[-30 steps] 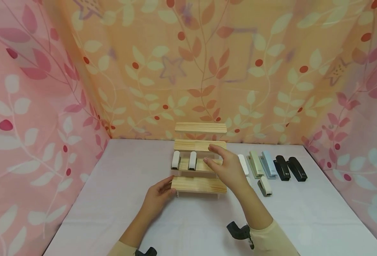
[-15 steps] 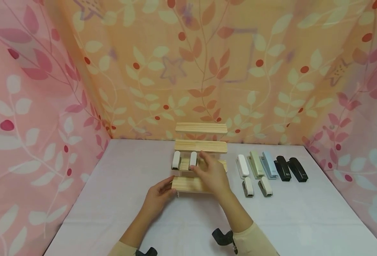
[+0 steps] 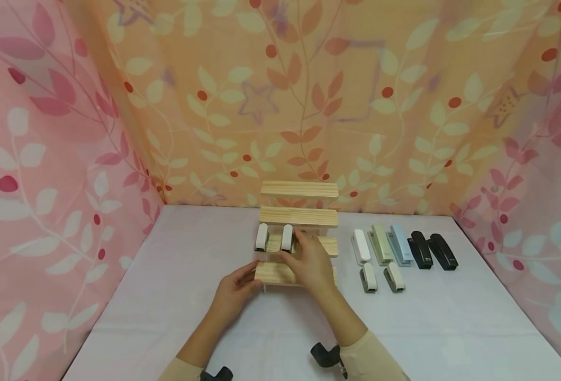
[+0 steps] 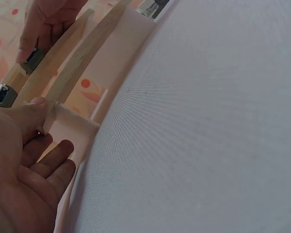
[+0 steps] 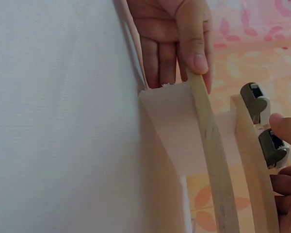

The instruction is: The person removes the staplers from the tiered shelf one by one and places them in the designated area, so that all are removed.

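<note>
A stepped wooden rack (image 3: 273, 272) stands mid-table, with two small white staplers upright on its second step from the front. At the rack's left end my left hand (image 3: 235, 292) grips the lowest step, thumb on top; its other fingers are curled beside the white side panel in the left wrist view. My right hand (image 3: 313, 264) reaches over the rack and pinches the right-hand white stapler (image 3: 287, 236) between thumb and fingers. To its left, the other white stapler (image 3: 262, 236) stands untouched. Dark front ends of both staplers show in the right wrist view.
Right of the rack lie more staplers: a long white one (image 3: 361, 246), a green one (image 3: 380, 245), a blue one (image 3: 400, 245), two black ones (image 3: 421, 250) and two small white ones (image 3: 369, 278). Patterned curtains (image 3: 214, 106) surround the white-covered table (image 3: 190, 233).
My right hand has moved left and down from above the rack's right side to the right-hand stapler on the step. My left hand stays on the rack's left end.
</note>
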Demonstrator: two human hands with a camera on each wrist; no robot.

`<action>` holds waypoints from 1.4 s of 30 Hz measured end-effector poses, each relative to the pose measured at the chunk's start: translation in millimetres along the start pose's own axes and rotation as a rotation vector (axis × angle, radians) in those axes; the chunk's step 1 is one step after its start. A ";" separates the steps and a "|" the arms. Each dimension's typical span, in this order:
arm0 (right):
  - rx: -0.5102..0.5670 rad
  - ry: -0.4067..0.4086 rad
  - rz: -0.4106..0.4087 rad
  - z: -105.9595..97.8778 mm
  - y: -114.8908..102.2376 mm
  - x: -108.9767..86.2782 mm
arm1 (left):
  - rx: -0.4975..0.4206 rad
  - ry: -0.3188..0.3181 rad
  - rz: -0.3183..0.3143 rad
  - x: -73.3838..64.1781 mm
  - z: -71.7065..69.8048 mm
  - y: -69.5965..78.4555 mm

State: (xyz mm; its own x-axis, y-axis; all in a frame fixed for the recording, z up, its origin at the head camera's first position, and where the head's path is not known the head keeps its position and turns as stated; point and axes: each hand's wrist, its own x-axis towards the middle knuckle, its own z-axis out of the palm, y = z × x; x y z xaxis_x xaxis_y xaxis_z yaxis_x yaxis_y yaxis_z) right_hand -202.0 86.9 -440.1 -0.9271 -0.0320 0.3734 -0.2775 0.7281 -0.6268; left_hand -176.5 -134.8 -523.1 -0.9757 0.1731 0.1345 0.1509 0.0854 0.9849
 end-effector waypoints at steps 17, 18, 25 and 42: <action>0.033 0.072 -0.015 5.6 7.3 -1.4 | -0.015 0.005 -0.014 0.9 0.0 -1.1; 0.040 0.072 -0.008 5.1 7.6 -1.3 | -0.015 0.006 -0.015 0.8 0.2 -1.0; 0.059 0.067 -0.003 0.8 9.3 -1.2 | -0.020 0.010 -0.014 1.2 0.4 -2.1; 0.185 0.044 -0.115 -33.9 13.2 -4.6 | 0.018 0.016 -0.004 -0.9 0.4 -0.6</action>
State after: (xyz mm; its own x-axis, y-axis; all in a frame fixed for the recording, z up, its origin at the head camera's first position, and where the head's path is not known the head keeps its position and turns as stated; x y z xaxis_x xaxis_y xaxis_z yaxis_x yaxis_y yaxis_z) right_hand -192.9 119.9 -426.9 -0.8762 -0.0748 0.4761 -0.4257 0.5834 -0.6917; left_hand -175.7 -134.6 -523.9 -0.9788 0.1567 0.1321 0.1493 0.1036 0.9833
